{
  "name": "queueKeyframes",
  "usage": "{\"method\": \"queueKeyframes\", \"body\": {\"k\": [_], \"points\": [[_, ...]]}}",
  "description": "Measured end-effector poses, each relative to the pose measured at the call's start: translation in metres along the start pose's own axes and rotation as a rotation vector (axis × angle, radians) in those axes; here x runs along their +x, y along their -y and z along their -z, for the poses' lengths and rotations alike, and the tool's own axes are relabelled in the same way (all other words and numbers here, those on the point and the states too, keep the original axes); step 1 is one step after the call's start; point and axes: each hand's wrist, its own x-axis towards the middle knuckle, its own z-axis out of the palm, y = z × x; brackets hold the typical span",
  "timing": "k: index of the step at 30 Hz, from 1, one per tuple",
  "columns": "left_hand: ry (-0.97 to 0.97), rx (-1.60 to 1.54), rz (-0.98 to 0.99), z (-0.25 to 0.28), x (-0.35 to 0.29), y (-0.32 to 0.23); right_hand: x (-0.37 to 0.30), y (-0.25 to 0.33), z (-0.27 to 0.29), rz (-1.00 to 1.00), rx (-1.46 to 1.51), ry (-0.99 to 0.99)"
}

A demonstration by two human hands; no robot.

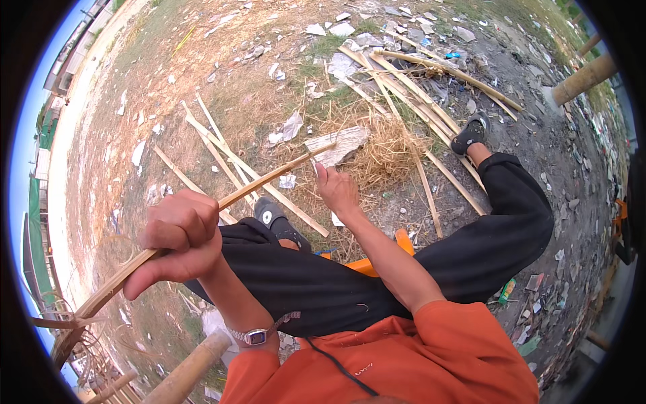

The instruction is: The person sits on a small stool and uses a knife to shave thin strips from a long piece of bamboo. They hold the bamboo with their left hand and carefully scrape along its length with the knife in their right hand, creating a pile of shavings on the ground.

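The bamboo strip (pixel 256 186) slants in the air above the ground (pixel 168 87), its far tip near a pale slab (pixel 346 140). The left hand (pixel 178 236) grasps it tightly; the right hand (pixel 338 192) curls just beside its far end, perhaps pinching a blade, I cannot tell. Shaving seems under way; another stroke would call for a steady left grip. Straw-like shavings (pixel 390 155) and split strips (pixel 296 209) lie beyond.

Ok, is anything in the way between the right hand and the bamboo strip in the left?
Only a thin, blade-like piece, held by the right hand, shows between it and the bamboo strip; whether it touches is unclear. The weathered board and straw lie on the ground, not between.
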Motion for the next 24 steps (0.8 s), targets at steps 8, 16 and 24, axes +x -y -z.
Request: {"method": "queueKeyframes", "body": {"k": [8,16,24], "points": [[0.045,-0.004,0.005,-0.005,0.005,0.004,0.009,0.004,0.008,0.041,0.013,0.003],[0.048,-0.005,-0.009,-0.009,0.007,0.005,0.034,-0.041,0.000,0.040,-0.028,-0.047],[0.114,-0.023,-0.013,-0.007,0.012,0.010,0.049,-0.052,-0.015,0.040,0.014,-0.012]]}}
